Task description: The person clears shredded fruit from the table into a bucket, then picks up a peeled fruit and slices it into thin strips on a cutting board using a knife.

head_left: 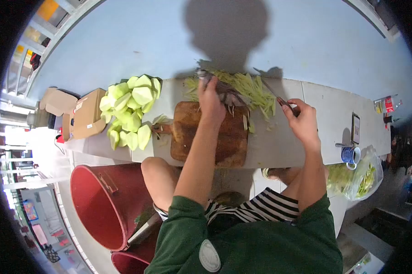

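With our left hand (211,104), grip unclear, we handle a dark bundle (228,92); our right hand (303,120) clenches a knife (270,88), best kept clear.

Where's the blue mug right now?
Head view, on the person's right: the blue mug is at the near edge of the table, between the phone and the plastic bag.

The only view looks forward and steeply down from the wearer's head, fisheye-wide, fairly near: the worktop (279,150) crosses mid-frame, its far edge against the wall (124,50), its near edge above the lap (256,205).
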`<state>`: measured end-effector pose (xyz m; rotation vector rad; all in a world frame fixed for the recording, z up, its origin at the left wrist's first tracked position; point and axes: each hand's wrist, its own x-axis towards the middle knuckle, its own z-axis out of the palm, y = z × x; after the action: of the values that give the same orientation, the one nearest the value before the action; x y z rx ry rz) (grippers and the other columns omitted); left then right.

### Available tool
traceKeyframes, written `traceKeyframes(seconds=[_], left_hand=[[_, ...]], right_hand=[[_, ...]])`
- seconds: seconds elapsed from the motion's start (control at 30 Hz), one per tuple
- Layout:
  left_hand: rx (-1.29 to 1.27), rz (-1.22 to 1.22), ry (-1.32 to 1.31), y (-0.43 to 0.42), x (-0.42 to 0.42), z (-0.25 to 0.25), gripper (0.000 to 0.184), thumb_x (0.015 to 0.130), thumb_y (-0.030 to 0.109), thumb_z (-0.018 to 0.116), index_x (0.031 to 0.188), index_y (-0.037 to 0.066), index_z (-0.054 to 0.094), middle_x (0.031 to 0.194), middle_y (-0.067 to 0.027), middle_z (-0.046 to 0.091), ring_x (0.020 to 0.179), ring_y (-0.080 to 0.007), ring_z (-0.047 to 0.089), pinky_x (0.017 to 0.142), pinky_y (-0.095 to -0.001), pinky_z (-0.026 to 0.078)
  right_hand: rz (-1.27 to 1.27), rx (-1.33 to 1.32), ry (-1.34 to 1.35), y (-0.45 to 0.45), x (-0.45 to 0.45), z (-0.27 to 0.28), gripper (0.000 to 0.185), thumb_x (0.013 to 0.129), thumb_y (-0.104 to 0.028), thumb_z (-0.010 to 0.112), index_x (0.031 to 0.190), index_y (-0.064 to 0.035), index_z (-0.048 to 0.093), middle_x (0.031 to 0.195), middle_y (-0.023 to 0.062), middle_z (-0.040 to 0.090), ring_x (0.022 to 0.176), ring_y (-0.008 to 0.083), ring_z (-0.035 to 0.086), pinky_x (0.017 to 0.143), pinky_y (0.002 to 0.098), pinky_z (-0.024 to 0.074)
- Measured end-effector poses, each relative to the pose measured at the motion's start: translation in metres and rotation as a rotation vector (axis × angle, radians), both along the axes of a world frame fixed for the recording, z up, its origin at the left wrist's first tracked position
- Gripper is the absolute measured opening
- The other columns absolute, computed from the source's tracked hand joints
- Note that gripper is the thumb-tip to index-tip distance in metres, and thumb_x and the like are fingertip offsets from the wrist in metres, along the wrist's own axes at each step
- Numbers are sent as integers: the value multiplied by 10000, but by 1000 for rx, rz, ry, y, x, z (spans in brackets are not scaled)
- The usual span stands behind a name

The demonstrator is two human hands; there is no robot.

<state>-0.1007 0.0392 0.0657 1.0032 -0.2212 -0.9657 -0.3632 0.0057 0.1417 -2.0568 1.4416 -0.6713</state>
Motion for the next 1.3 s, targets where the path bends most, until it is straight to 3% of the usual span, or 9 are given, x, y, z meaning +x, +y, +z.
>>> traceKeyframes(seconds=[0.27,0.43,0.57,0.67,0.77,0.83,0.97,1.1,1.3], left_hand=[[50,7,161,104,-30,65,436,971,144,610,1378,67,477,1270,-71,582,1150,-235,579,965,-403,490],[337,-64,334,89,-90,-21,477,983,199,618,1409,63,453,1421,-93,444,1290,-238,443,1050,-396,378],[536,15,-32,28,-131,-73,543,985,292,614,1433,39,442,1522,-143,221,1274,-297,435,1075,-413,358],[669,-14,-223,-4,-120,-56,572,975,335,647,1447,109,416,1488,-99,269,1269,-264,429,995,-434,436],[404,32,-122,-28,-103,-58,596,987,308,618,1480,58,394,1542,-136,240,1323,-309,412,1100,-425,343],[31,21,302,-30,-82,-43,607,1006,268,603,1513,69,335,1551,-106,285,1354,-289,387,1105,-432,343],[-20,25,374,24,-64,36,542,1018,198,579,1497,101,344,1403,-81,506,1240,-267,517,1041,-450,435],[-238,90,462,94,-46,15,442,1005,130,565,1421,93,423,1330,-87,546,1167,-267,568,969,-449,498],[742,110,-692,196,-24,-49,659,870,197,700,1418,-3,394,1337,-237,469,1226,-381,467,1059,-507,367]], right_hand=[[-1,37,36,2,0,-5,316,868,-230,731,1068,13,703,618,168,642,510,236,608,535,370,477],[0,47,33,3,4,-1,304,868,-218,726,1067,12,706,613,160,644,509,227,606,542,368,481],[-10,27,30,3,2,-2,299,863,-212,732,1055,17,710,609,148,644,506,216,599,540,362,479],[-13,25,18,1,3,-4,290,867,-209,738,1048,15,713,624,129,654,522,184,587,539,339,467],[-22,29,30,1,1,-6,278,874,-205,741,1045,13,714,641,115,667,537,153,578,540,318,456],[-21,15,30,-3,-1,-7,275,876,-202,739,1045,12,713,645,118,670,536,155,579,540,317,458],[-21,6,24,-4,0,-2,264,882,-196,735,1042,14,711,627,103,656,524,147,562,529,315,444],[-29,41,22,-4,-2,-4,285,873,-220,728,1029,17,710,605,155,634,503,227,591,537,368,471],[-27,45,17,0,1,-2,312,865,-234,741,1031,29,708,609,167,638,508,243,600,543,379,480]])
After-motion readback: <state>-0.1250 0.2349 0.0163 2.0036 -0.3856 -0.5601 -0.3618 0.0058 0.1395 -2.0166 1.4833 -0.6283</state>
